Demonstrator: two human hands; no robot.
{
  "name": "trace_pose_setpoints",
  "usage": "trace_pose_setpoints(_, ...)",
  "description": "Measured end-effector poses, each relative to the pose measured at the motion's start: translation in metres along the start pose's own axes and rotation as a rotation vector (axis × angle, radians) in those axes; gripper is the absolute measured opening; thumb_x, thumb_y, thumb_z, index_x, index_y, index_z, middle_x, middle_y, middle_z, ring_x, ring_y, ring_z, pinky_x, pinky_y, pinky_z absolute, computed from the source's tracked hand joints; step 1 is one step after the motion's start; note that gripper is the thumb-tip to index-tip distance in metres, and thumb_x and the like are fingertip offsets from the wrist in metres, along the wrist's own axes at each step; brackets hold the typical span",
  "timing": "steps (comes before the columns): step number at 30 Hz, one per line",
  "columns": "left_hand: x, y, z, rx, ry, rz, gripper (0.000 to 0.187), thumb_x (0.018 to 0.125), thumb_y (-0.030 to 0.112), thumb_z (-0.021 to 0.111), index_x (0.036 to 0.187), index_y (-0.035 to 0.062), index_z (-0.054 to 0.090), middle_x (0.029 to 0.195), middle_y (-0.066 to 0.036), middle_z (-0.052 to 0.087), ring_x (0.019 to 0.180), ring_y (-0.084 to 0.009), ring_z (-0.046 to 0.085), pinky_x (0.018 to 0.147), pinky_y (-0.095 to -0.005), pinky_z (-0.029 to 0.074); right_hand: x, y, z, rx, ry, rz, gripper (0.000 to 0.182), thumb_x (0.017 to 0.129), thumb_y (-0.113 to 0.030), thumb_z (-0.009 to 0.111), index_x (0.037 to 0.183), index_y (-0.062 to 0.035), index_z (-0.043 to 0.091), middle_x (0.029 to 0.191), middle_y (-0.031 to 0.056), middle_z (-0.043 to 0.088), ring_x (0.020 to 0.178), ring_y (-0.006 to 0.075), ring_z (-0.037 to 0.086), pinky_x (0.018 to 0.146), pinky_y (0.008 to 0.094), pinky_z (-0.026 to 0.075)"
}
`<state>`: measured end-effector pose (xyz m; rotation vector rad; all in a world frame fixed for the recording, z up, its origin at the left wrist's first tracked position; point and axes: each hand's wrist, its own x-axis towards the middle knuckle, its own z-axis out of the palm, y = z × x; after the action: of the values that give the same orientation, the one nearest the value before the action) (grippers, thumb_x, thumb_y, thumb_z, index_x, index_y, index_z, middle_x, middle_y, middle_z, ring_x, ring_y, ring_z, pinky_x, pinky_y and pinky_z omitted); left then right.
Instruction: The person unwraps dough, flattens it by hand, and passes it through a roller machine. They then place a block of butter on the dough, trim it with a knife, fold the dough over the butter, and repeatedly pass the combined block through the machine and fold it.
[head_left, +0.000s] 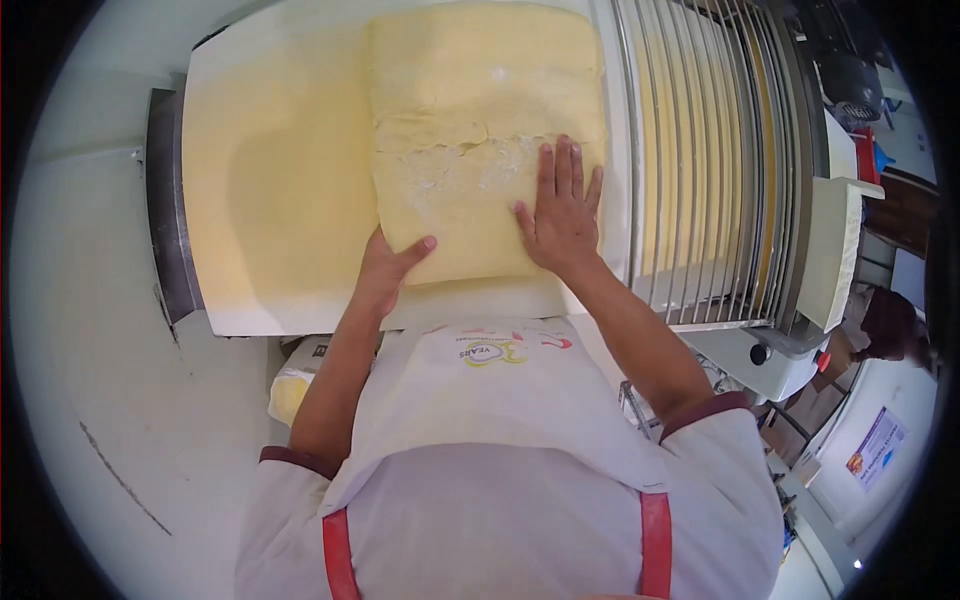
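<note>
A thick slab of pale yellow dough (490, 215) lies in front of me, with a ragged seam and dusty flour patches across its middle. My left hand (390, 262) grips its near left corner, thumb on top and fingers out of sight at the side and underneath. On the right part of the slab my right hand (562, 215) lies flat, palm down, fingers stretched just short of and onto the seam. Beneath the dough is the pale belt (280, 180) of what looks like a dough sheeter.
Right of the dough stands a metal wire guard (700, 170) over the belt. A machine housing with a black knob (760, 354) and a red button (822, 362) sits at its near end. A yellow-and-white bag (293, 385) is below the belt. Another person (885, 322) appears far right.
</note>
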<state>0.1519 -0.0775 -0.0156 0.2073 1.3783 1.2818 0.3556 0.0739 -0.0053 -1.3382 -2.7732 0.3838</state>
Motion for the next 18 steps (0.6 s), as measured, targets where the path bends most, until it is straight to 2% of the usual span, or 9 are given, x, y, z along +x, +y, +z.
trace_pose_setpoints(4,-0.002,-0.001,-0.007,-0.020,-0.068,-0.071,0.072,0.081,0.006,0.075,0.140,0.0004,0.035,0.133,-0.014,0.050,0.123,-0.0239,0.049,0.104,-0.0362,0.041,-0.004,-0.006,0.007,-0.044,0.041,0.033,0.083,0.093,-0.043,0.049,0.151,-0.0006,0.009,0.157,0.0235,0.005,0.147,0.0385,0.004,0.113,0.0616,-0.001)
trace_pose_setpoints(7,-0.007,-0.005,-0.005,-0.026,-0.046,0.094,0.064,0.083,0.005,0.073,0.137,-0.0005,0.039,0.129,-0.013,0.054,0.119,-0.0236,0.053,0.102,-0.0357,0.043,-0.003,-0.007,0.013,-0.037,0.103,0.049,0.082,0.093,-0.045,0.046,0.151,0.0009,0.010,0.157,0.0254,0.005,0.146,0.0401,0.003,0.113,0.0623,0.000)
trace_pose_setpoints(11,-0.005,-0.013,-0.016,0.037,-0.076,0.048,0.063,0.082,0.005,0.073,0.136,-0.0008,0.041,0.126,-0.012,0.056,0.117,-0.0221,0.053,0.101,-0.0347,0.043,0.015,-0.052,0.016,-0.043,0.057,-0.021,0.081,0.093,-0.045,0.045,0.150,0.0028,0.012,0.156,0.0275,0.005,0.146,0.0421,0.002,0.112,0.0627,-0.001)
trace_pose_setpoints(15,-0.017,-0.012,-0.017,0.085,-0.070,0.028,0.063,0.081,0.005,0.074,0.135,-0.0003,0.041,0.125,-0.012,0.056,0.115,-0.0210,0.054,0.099,-0.0333,0.044,0.012,-0.065,0.018,-0.088,0.069,0.034,0.080,0.093,-0.044,0.047,0.149,0.0034,0.016,0.156,0.0278,0.006,0.146,0.0419,0.003,0.113,0.0613,0.000)
trace_pose_setpoints(18,-0.008,-0.011,-0.015,0.107,-0.078,0.154,0.061,0.081,0.006,0.073,0.134,-0.0003,0.043,0.124,-0.012,0.057,0.114,-0.0205,0.055,0.098,-0.0327,0.044,0.021,-0.062,0.021,-0.073,0.163,0.023,0.080,0.093,-0.045,0.047,0.149,0.0034,0.017,0.156,0.0282,0.007,0.146,0.0415,0.004,0.113,0.0616,0.000)
